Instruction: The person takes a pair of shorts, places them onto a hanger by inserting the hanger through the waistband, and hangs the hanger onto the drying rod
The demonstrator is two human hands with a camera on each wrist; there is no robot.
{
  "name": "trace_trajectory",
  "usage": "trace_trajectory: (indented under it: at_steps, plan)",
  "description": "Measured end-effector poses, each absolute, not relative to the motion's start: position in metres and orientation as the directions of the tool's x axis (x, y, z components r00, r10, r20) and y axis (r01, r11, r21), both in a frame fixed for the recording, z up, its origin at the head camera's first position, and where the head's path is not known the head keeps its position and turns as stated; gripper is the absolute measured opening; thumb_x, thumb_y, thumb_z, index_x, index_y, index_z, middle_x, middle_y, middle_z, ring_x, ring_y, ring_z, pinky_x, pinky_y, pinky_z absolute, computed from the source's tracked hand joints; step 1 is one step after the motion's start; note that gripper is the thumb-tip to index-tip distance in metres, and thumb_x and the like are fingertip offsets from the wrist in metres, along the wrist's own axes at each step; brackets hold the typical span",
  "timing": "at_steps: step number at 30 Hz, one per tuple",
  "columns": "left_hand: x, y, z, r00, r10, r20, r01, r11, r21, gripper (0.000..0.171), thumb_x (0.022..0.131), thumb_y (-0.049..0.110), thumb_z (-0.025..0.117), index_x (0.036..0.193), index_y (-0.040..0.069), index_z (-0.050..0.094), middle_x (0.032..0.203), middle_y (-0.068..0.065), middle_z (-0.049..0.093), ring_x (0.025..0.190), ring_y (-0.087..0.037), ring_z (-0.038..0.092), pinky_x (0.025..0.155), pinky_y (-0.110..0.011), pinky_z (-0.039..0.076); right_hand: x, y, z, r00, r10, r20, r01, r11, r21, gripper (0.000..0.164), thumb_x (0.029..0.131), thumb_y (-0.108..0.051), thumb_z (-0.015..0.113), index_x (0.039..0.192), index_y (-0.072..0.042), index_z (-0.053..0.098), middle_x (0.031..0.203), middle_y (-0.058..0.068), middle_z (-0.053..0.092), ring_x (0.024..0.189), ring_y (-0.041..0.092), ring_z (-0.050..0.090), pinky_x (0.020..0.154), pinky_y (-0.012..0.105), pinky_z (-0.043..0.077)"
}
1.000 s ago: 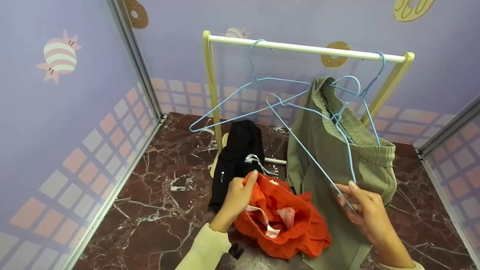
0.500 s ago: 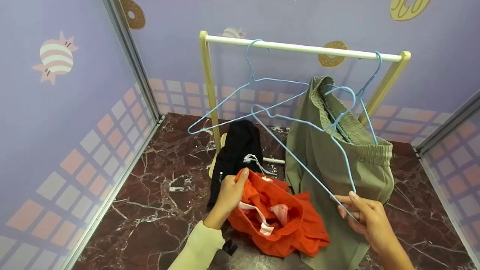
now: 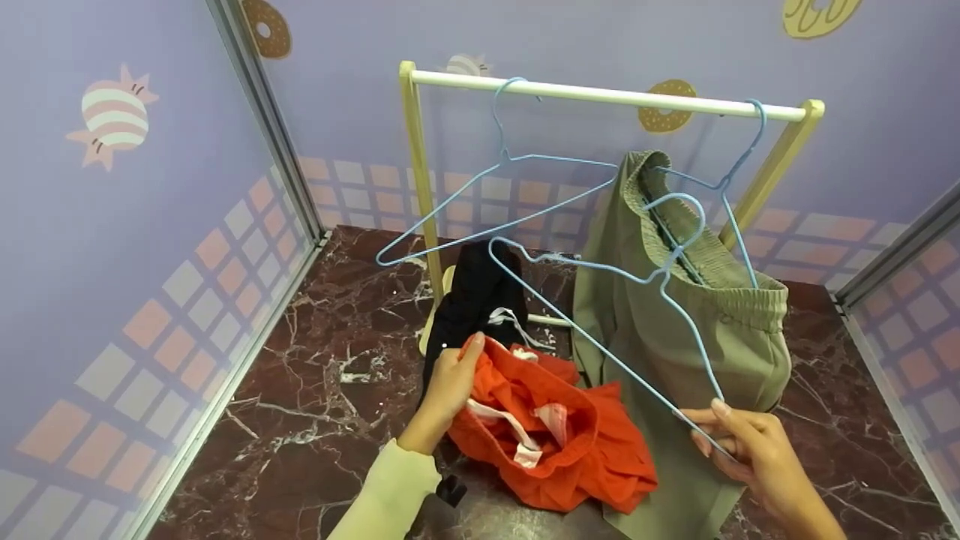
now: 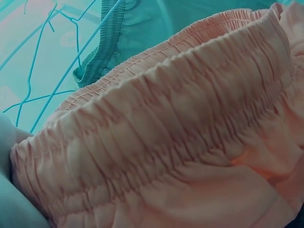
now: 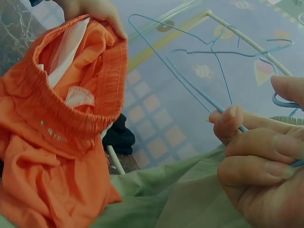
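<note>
Here the red shorts are being held in front of the green trousers, waistband clamped in the left grip, while the blue hanger is being clasped near one corner by the right grip, its mouth seemingly best being kept wide for clean threading

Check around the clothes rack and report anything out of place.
The black garment lies low by the left post; it looks odd because the green garment hangs from the white rail. No spill shows.
</note>
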State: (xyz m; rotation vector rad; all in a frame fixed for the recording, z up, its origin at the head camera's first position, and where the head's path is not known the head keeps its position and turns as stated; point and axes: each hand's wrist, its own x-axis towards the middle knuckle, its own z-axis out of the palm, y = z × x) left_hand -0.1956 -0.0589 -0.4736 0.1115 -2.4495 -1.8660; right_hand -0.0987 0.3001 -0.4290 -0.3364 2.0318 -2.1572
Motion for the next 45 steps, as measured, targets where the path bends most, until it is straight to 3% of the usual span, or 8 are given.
trace_trajectory:
  at_steps: [9, 15, 24, 32, 37, 45]
  plan:
    - [-0.196, -0.06, -0.475, -0.995, -0.09, 0.037, 0.009, 0.293, 0.956, 0.056, 0.092, 0.044, 0.048, 0.046, 0.017, 0.031, 0.044, 0.01, 0.025, 0.042, -0.009, 0.028, 0.043, -0.022, 0.023, -0.089, 0.32, -0.426, -0.939, -0.343, 0.036, -0.033, -0.014, -0.999, 0.044, 0.101, -0.01, 0.022, 0.112, 0.021, 0.051, 0.072, 0.0, 0.064, 0.041, 0.022, 0.014, 0.03, 0.035, 0.011]
    - [-0.198, -0.063, -0.476, -0.994, -0.101, 0.033, 0.002, 0.289, 0.957, 0.056, 0.093, 0.044, 0.045, 0.045, 0.019, 0.032, 0.046, 0.008, 0.027, 0.045, -0.011, 0.03, 0.046, -0.024, 0.026, -0.084, 0.331, -0.426, -0.914, -0.405, 0.034, -0.036, -0.004, -0.999, 0.045, 0.101, -0.007, 0.016, 0.113, 0.022, 0.049, 0.071, -0.001, 0.064, 0.038, 0.024, 0.013, 0.029, 0.036, 0.011]
    - [-0.201, -0.064, -0.477, -0.995, -0.099, 0.007, -0.018, 0.247, 0.969, 0.054, 0.095, 0.043, 0.04, 0.048, 0.018, 0.036, 0.051, 0.005, 0.031, 0.054, -0.014, 0.038, 0.056, -0.027, 0.034, -0.079, 0.345, -0.427, -0.862, -0.497, 0.095, -0.086, -0.041, -0.995, 0.046, 0.098, 0.004, 0.01, 0.114, 0.02, 0.05, 0.063, 0.004, 0.057, 0.035, 0.021, 0.014, 0.026, 0.026, 0.016]
    - [-0.205, -0.066, -0.474, -0.995, -0.098, 0.001, -0.022, 0.23, 0.973, 0.046, 0.095, 0.044, 0.039, 0.067, 0.013, 0.057, 0.074, -0.002, 0.056, 0.074, -0.014, 0.051, 0.076, -0.028, 0.043, -0.077, 0.356, -0.426, -0.801, -0.572, 0.178, -0.174, -0.062, -0.983, 0.048, 0.093, 0.013, 0.007, 0.114, 0.019, 0.05, 0.065, 0.015, 0.052, 0.034, 0.019, 0.016, 0.025, 0.022, 0.017]
    - [-0.205, -0.067, -0.472, -0.993, -0.112, 0.025, 0.0, 0.214, 0.977, 0.044, 0.097, 0.041, 0.038, 0.072, 0.009, 0.055, 0.069, -0.001, 0.048, 0.07, -0.014, 0.048, 0.07, -0.028, 0.041, -0.077, 0.362, -0.427, -0.754, -0.625, 0.2, -0.2, -0.071, -0.977, 0.051, 0.091, 0.015, 0.005, 0.116, 0.019, 0.049, 0.067, 0.015, 0.051, 0.034, 0.017, 0.017, 0.025, 0.021, 0.018]
    - [-0.206, -0.069, -0.471, -0.99, -0.111, 0.086, 0.06, 0.218, 0.974, 0.039, 0.094, 0.042, 0.044, 0.086, 0.01, 0.064, 0.075, -0.001, 0.054, 0.072, -0.013, 0.049, 0.071, -0.027, 0.039, -0.073, 0.364, -0.427, -0.804, -0.592, 0.055, -0.174, 0.146, -0.974, 0.046, 0.095, 0.01, 0.015, 0.11, 0.013, 0.058, 0.062, 0.018, 0.047, 0.034, 0.023, 0.02, 0.026, 0.02, 0.024]
